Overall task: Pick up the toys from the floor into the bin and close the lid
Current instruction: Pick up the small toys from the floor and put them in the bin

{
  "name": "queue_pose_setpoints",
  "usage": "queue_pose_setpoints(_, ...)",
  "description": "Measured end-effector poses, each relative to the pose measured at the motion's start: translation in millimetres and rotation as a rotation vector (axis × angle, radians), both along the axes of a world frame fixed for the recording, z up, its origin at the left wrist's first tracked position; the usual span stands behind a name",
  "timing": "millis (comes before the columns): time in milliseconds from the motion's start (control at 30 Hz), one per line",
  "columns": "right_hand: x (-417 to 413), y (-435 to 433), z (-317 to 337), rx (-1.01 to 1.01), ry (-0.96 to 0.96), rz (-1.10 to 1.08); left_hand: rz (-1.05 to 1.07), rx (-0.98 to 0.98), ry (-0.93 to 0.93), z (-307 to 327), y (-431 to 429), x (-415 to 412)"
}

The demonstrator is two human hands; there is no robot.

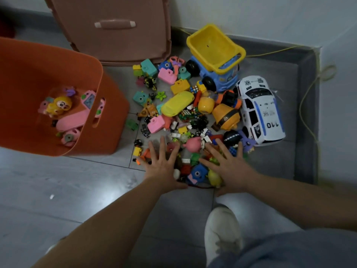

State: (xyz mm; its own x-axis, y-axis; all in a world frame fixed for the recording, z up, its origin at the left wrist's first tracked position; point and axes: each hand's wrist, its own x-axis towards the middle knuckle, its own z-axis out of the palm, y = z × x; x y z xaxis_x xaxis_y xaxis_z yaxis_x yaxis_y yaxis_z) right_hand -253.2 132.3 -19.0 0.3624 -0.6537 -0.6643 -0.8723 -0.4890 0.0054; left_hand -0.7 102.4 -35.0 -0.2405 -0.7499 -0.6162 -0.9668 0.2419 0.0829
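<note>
A heap of small toys (185,117) covers the floor in the middle of the view. An orange bin (108,105) stands at the left with a few pink and yellow toys (67,113) inside. Its brownish lid (116,35) leans upright against the wall behind the heap. My left hand (163,165) lies flat with spread fingers on the near edge of the heap. My right hand (229,165) does the same beside it, and a blue toy camera (198,174) sits between them. Neither hand grips anything.
A blue dump truck with a yellow bed (216,57) and a white police car (258,109) flank the heap on the right. A yellow cord (307,105) runs along the wall corner. My white shoe (222,235) and knee are below.
</note>
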Motion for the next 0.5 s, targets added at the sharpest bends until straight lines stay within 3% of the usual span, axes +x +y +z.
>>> queue_pose_setpoints(200,1.8,-22.2,-7.8,-0.062,0.019,0.077,-0.014,-0.062,-0.029,-14.2,-6.8,-12.8)
queue_pose_setpoints(400,9.9,-62.8,-8.8,-0.127,-0.065,-0.121,0.073,-0.221,0.045,-14.7,-22.4,-13.4)
queue_pose_setpoints(500,19.0,-80.8,-4.4,-0.119,-0.072,-0.136,0.148,-0.174,0.120,-14.3,-37.0,-16.7)
